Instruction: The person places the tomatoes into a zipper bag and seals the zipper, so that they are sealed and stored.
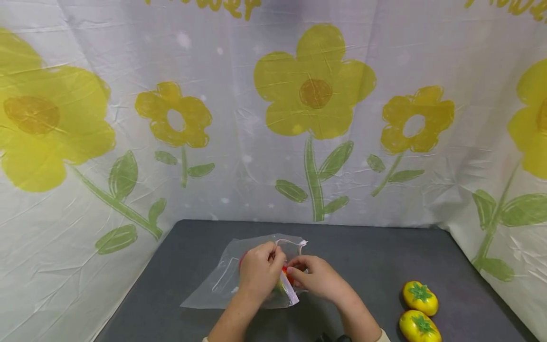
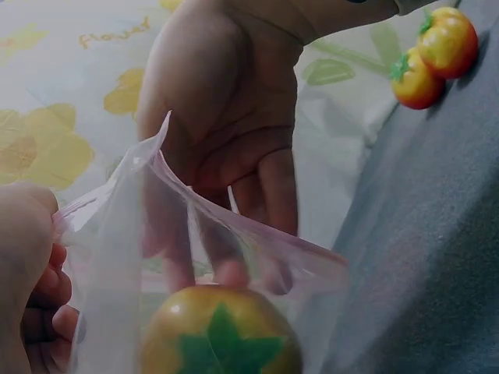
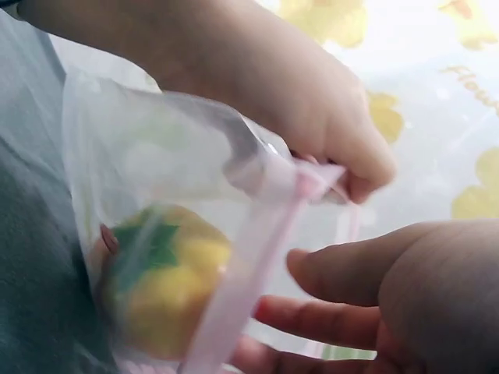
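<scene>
A clear zip bag (image 1: 222, 275) with a pink-edged mouth lies across the table, its mouth held up and apart. My left hand (image 1: 260, 268) pinches the rim of that mouth; in the left wrist view its curled fingers (image 2: 48, 292) show at the edge. Inside the bag is a yellow-orange toy tomato (image 2: 222, 335) with a green star-shaped leaf, also seen through the plastic in the right wrist view. My right hand (image 1: 318, 278) reaches into the mouth, its fingers extended and loosely spread just by the tomato. Whether they touch it I cannot tell.
Two more yellow tomatoes (image 1: 420, 298) with green leaves sit side by side at the right of the dark table (image 1: 363, 256). A cloth (image 1: 239, 175) printed with yellow flowers hangs behind and at both sides. Something small and black (image 1: 335, 338) shows at the bottom edge.
</scene>
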The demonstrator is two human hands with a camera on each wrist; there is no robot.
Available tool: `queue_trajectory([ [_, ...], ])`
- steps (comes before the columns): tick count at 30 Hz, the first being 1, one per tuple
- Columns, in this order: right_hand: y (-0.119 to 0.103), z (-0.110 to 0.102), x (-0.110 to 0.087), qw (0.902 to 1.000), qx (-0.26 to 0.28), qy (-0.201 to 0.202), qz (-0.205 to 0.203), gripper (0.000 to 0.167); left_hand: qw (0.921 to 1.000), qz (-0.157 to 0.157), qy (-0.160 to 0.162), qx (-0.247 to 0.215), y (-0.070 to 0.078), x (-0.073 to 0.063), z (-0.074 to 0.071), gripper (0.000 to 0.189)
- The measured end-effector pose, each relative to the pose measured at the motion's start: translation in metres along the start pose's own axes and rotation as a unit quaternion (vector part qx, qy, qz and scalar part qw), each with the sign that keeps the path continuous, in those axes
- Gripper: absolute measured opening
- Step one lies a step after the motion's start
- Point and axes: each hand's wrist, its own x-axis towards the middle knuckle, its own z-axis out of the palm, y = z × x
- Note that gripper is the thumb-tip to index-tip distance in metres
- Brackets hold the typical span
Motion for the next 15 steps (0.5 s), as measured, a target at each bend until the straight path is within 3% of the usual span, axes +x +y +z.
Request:
queue_trajectory([
  [8, 0.003, -0.032, -0.010, 0.9989, -0.038, -0.026, 0.001, 0.027, 0.9996, -0.001, 0.028, -0.005, -0.007, 0.003, -0.002, 0.035],
  [12, 0.011, -0.069, -0.025, 0.9938, -0.082, 0.046, 0.060, 0.036, 0.9992, -0.002, 0.039, -0.006, -0.012, 0.004, -0.004, 0.037],
  [15, 0.025, -0.103, -0.042, 0.9783, -0.121, 0.106, 0.130, 0.050, 0.9993, -0.008, 0.037, -0.001, -0.013, 0.005, -0.005, 0.036],
])
